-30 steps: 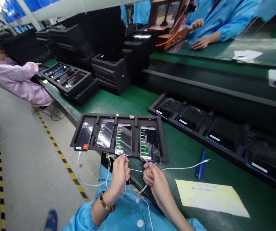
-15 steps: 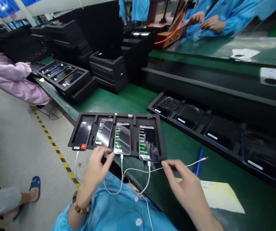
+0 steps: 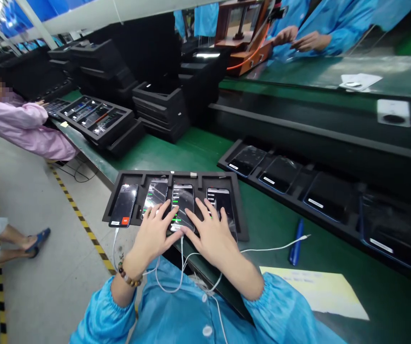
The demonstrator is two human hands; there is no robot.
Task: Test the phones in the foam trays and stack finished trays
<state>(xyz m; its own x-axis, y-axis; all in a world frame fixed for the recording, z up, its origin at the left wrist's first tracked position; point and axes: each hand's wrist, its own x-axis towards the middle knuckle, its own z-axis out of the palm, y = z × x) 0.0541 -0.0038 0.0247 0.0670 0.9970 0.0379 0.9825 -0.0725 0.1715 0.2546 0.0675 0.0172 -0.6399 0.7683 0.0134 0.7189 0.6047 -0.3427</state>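
In front of me a black foam tray (image 3: 200,180) holds several smartphones with lit screens. My left hand (image 3: 154,228) has its fingers spread over the lower part of the second phone (image 3: 158,190) and the near edge of the third phone (image 3: 183,195). My right hand (image 3: 210,234) is spread too, its fingers reaching across the third phone and the rightmost phone (image 3: 219,193). Both thumbs come close together at the third phone's lower end. White cables (image 3: 182,246) run from the phones' bottom ends. The leftmost phone (image 3: 123,203) shows a red square and is untouched.
At right, a second foam tray (image 3: 287,191) carries dark phones. A blue pen (image 3: 296,243), a loose cable tip (image 3: 303,237) and a yellow paper (image 3: 316,289) lie on the green table. Stacked trays (image 3: 160,110) stand behind. Co-workers are at left and across the table.
My right hand has moved left from beside the tray onto the phones. My left hand has shifted slightly right and spread its fingers over the screens.
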